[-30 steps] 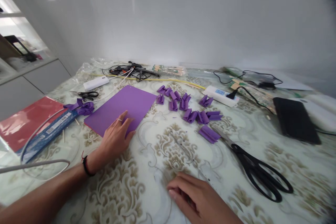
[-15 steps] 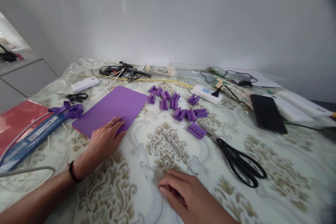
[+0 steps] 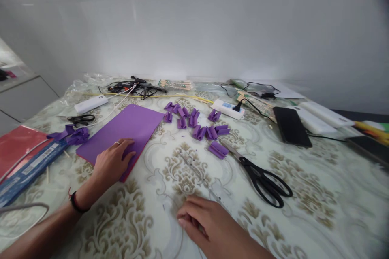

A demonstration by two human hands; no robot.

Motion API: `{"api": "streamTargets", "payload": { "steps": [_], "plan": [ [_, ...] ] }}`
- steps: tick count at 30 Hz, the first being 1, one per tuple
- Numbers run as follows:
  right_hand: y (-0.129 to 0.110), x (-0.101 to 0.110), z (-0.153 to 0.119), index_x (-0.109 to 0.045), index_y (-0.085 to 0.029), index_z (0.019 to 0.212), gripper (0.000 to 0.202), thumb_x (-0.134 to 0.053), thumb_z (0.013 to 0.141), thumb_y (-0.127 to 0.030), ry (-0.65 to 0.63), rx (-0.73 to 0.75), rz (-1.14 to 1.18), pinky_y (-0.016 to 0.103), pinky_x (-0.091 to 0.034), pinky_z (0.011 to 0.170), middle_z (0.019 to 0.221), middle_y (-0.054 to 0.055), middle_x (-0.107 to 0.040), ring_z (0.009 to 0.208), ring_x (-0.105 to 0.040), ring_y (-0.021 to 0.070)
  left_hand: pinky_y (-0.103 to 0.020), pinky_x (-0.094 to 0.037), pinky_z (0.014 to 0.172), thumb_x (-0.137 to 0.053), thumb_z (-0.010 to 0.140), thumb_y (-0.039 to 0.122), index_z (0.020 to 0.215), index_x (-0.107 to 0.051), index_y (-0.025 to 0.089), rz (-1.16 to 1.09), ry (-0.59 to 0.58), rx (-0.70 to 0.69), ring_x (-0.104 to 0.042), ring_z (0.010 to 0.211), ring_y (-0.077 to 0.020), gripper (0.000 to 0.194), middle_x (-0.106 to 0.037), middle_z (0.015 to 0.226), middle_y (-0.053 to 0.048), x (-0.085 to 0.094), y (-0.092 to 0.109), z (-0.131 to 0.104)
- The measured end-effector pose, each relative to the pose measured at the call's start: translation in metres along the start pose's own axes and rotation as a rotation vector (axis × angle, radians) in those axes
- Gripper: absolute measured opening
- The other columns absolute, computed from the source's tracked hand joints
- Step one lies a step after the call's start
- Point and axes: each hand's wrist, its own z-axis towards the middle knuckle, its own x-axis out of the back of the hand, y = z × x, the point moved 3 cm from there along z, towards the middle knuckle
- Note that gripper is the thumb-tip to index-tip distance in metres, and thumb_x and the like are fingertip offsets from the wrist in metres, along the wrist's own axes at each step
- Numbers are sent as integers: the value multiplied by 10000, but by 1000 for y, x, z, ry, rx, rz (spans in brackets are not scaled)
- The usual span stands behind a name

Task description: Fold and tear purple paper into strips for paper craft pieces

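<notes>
My left hand point(image 3: 113, 158) lies palm down on a purple sheet of paper point(image 3: 133, 119), fingers apart, near the sheet's front edge. A red edge shows beneath that sheet. Low in the middle of the view, my right hand point(image 3: 209, 224) rests on the tablecloth with its fingers curled in and nothing visible in them. Several folded purple paper pieces point(image 3: 199, 132) lie in a loose group beyond my hands. Large black-handled scissors point(image 3: 264, 180) lie to the right, their blade tips beside the nearest folded piece point(image 3: 218, 149).
Left are a red sheet point(image 3: 21, 145), a blue package point(image 3: 33, 168), crumpled purple strips point(image 3: 73, 134) and small scissors point(image 3: 81, 119). Behind lie a white power bank point(image 3: 91, 104), tangled black cables point(image 3: 136, 87) and a power strip point(image 3: 227, 108). A black phone point(image 3: 292, 126) lies right.
The view has turned slightly right, so the table's contents sit further left. My left hand has shifted a little on the purple sheet, uncovering its near corner. My right hand stays curled.
</notes>
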Motion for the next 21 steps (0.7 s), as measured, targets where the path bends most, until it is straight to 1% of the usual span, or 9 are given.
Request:
{"api": "streamTargets", "payload": {
  "steps": [7, 14, 17, 21],
  "plan": [
    [-2, 1, 0, -735, -193, 888, 199, -596, 1029, -190, 3, 5, -7, 254, -503, 721, 876, 11, -687, 801, -676, 160, -427, -605, 864, -486, 1042, 381, 1339, -675, 269, -6, 36, 9, -761, 1065, -326, 369, -725, 1379, -86, 1, -3, 2],
    [-3, 3, 1, -735, -183, 876, 196, -605, 1022, -173, 4, -1, -15, 261, -505, 750, 883, 15, -693, 822, -685, 165, -413, -599, 837, -476, 1043, 376, 1318, -680, 278, -16, 48, 7, -760, 1070, -330, 357, -741, 1352, -66, 2, -3, 2],
    [-3, 3, 1, -740, -191, 889, 192, -603, 1022, -175, 11, 7, -22, 256, -501, 724, 869, 9, -686, 790, -675, 158, -417, -602, 866, -485, 1038, 354, 1302, -687, 275, -39, 62, -6, -743, 1127, -328, 341, -729, 1372, -54, 2, -4, 3],
    [-4, 3, 0, -747, -199, 890, 189, -608, 1017, -171, 9, 5, -14, 249, -500, 704, 867, 6, -687, 779, -673, 155, -424, -583, 971, -530, 1014, 307, 1247, -707, 245, -75, 93, -6, -729, 1167, -307, 299, -699, 1413, -56, 3, -6, 4]
  ]
}}
